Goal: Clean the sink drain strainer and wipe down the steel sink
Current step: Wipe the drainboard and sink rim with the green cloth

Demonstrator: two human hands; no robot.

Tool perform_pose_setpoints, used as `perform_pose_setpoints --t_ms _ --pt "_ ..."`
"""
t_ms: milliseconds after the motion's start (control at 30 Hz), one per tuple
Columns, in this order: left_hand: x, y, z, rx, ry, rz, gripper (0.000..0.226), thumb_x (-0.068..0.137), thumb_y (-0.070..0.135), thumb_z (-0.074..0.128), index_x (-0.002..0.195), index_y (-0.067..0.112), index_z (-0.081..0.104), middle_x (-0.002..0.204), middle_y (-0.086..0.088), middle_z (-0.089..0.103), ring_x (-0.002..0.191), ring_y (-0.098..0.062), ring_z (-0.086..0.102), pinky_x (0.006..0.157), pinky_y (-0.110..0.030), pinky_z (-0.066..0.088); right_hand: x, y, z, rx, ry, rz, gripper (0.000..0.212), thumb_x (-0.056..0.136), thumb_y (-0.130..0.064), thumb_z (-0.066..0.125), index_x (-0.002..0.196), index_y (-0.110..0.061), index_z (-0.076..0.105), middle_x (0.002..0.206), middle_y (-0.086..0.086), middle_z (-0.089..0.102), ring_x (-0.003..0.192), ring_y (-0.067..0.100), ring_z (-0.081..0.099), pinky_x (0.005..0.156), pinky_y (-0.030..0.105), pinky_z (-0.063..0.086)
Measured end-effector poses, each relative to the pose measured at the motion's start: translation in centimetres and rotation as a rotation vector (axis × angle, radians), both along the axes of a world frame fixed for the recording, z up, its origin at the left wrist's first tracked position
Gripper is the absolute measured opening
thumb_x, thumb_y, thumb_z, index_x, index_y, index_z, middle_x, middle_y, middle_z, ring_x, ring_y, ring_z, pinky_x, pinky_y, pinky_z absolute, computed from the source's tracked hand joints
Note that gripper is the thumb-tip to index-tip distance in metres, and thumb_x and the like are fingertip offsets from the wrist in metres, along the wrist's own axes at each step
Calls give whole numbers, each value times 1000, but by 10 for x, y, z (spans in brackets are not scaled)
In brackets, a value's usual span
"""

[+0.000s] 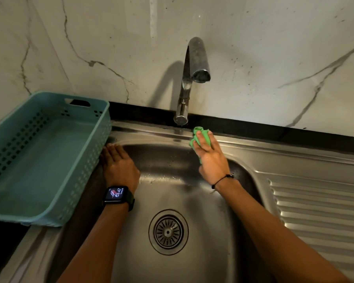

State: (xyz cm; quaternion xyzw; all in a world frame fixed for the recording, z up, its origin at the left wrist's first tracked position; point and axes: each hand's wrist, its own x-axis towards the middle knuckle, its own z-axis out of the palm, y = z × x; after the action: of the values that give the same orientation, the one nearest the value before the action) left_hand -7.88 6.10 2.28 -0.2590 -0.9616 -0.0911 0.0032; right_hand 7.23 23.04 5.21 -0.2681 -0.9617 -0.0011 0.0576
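Two hands work at the steel sink (pixel 192 193): the right hand (pixel 209 160) lies on a green cloth (pixel 199 134), fingers (pixel 204 144) nearly straight and spread, pressing it against the sink's back rim just right of the tap (pixel 189 78) base. The left hand (pixel 119 166) rests flat, fingers together, on the sink's left rim and holds nothing. The cloth looks soft, light and bunched; it should mould to the rim's curve, and flat palm pressure likely serves better than a pinch. The drain strainer (pixel 168 232) sits seated in the middle of the sink's bowl floor; it is probably stiff metal, wet and slippery, best lifted by its centre knob. A teal basket (pixel 86 160) stands left of the sink, over its left rim, with nothing visible inside.
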Motion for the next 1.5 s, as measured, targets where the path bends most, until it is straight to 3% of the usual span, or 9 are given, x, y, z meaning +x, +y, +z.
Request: perform_pose_setpoints --t_ms 200,367,600,733,867,1033,1167,1300,1500 --pt "-1 1 4 15 -5 24 70 83 15 51 140 -9 17 147 -33 21 139 -43 18 116 -48 11 -89 -47 0 -69 38 342 62 88 -4 42 145 -17 24 158 2 5 145 33 -5 116 32 -9" --pt "-4 -8 6 49 23 -20 56 90 15 38 139 -7 21 144 -28 31 137 -36 26 114 -40 16 -168 -87 1 -104 15 454 47 98 -24 33 144 -15 28 157 4 12 145 33 6 119 38 6" --pt "-4 -16 16 127 -57 -16 65 86 14 49 143 2 19 152 -17 21 142 -28 17 113 -35 20 -121 -56 7 -127 -1 409 44 100 -25 28 144 -28 26 157 -6 10 146 25 4 119 36 5" --pt "-3 -16 21 195 -102 5 60 88 14 49 141 4 24 153 -14 22 142 -27 18 111 -36 25 -45 -19 6 -82 21 266 59 93 -4 28 144 -31 21 158 -3 6 146 24 0 119 36 2" --pt "-2 -17 21 220 -112 23 62 86 11 52 142 7 25 154 -13 20 143 -27 16 111 -37 26 25 25 9 -20 -32 22 79 81 12 47 144 -28 23 158 0 9 146 26 3 119 37 3" --pt "0 -14 15 161 -110 3 74 84 14 57 145 10 16 156 -12 10 145 -26 4 113 -37 23 24 10 6 -71 26 -128 75 79 6 53 144 -21 26 158 -1 5 146 27 -4 119 32 1" --pt "-3 -14 13 167 -110 -10 65 87 11 52 145 8 20 155 -15 14 144 -28 7 112 -39 20 -33 -20 10 -45 20 127 69 86 1 39 147 -20 15 158 2 -2 146 26 -6 120 31 -5" --pt "-2 -12 30 231 -145 1 58 83 4 55 137 0 35 145 -24 33 136 -37 27 110 -43 23 -83 -43 15 -106 -41 217 53 98 -10 28 148 -21 13 159 1 0 146 28 -3 119 35 -2" --pt "83 54 61 347 -172 -323 61 81 3 47 140 13 34 148 -10 35 136 -25 33 109 -33 27 -20 15 22 -198 -36 246 48 100 -27 28 146 -22 16 157 -3 11 146 21 5 117 26 1"
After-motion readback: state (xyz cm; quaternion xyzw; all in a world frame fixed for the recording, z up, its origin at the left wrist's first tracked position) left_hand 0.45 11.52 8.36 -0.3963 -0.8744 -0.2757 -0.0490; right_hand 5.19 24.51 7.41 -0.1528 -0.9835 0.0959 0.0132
